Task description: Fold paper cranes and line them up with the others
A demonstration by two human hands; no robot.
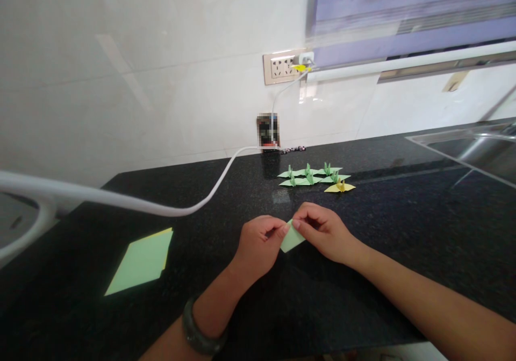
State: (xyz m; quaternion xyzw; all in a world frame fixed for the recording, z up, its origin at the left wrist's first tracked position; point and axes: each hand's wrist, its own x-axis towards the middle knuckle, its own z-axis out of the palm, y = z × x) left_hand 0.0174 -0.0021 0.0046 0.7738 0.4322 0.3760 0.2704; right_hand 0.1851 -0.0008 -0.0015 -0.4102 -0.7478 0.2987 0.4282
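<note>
A small folded piece of pale green origami paper (292, 239) is held between both hands, just above the dark countertop. My left hand (261, 242) pinches its upper left edge between thumb and fingers. From the other side, my right hand (324, 232) grips the upper corner the same way, the two thumbs almost meeting. Beyond the hands stand several green paper cranes (310, 178) in two rows, with a yellow paper crane (341, 186) at their front right. Parts of the folded sheet are hidden under the fingers.
Green and yellow paper sheets (141, 261) lie stacked at the left. A thick white cable (185, 210) crosses from the left toward a pixelated upright object (268, 132) against the wall. A metal sink (475, 148) is set in at the right, and a wall socket (278, 68) holds a charger.
</note>
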